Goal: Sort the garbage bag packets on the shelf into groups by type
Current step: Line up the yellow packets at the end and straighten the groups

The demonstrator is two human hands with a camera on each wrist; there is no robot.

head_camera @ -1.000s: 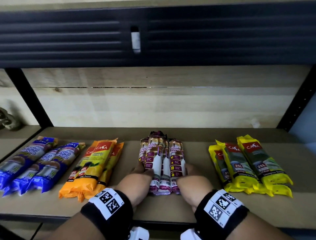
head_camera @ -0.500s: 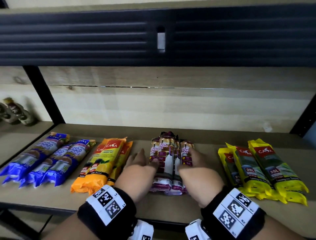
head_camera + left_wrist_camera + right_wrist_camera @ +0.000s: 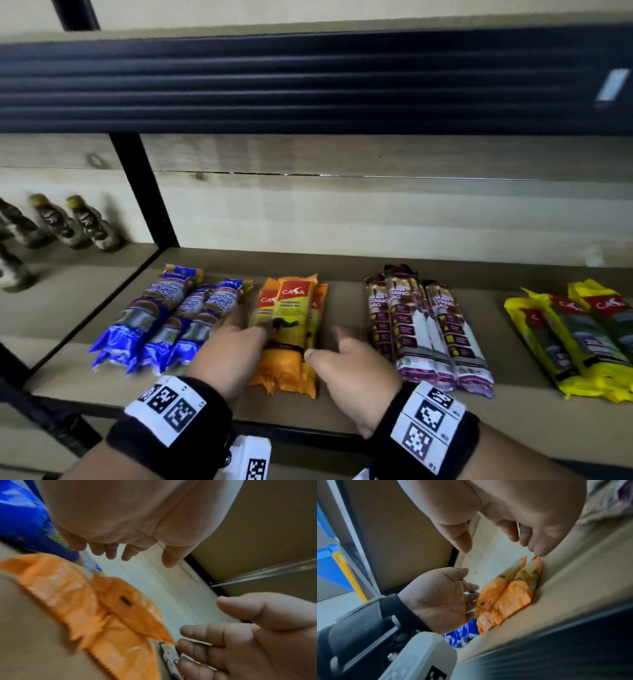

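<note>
Four groups of packets lie on the wooden shelf (image 3: 394, 414): blue packets (image 3: 161, 322) at left, orange packets (image 3: 291, 329), maroon drawstring packets (image 3: 424, 329), and yellow packets (image 3: 575, 335) at right. My left hand (image 3: 236, 346) hovers open at the left side of the orange stack, fingers relaxed over it. My right hand (image 3: 346, 359) is open at the stack's right side, between the orange and maroon groups. The left wrist view shows the orange packets (image 3: 96, 609) beneath my spread left hand (image 3: 120, 550), with the right hand (image 3: 240, 635) opposite. In the right wrist view the orange packets (image 3: 508, 592) lie between both open hands.
A black upright post (image 3: 144, 192) divides this bay from the left one, where several dark bottles (image 3: 68, 222) stand. The upper shelf's black ribbed front (image 3: 308, 82) hangs overhead. Bare shelf board lies behind the packets and between the groups.
Both hands have left the maroon drawstring packets and moved left to flank the orange stack. The view has shifted left with them.
</note>
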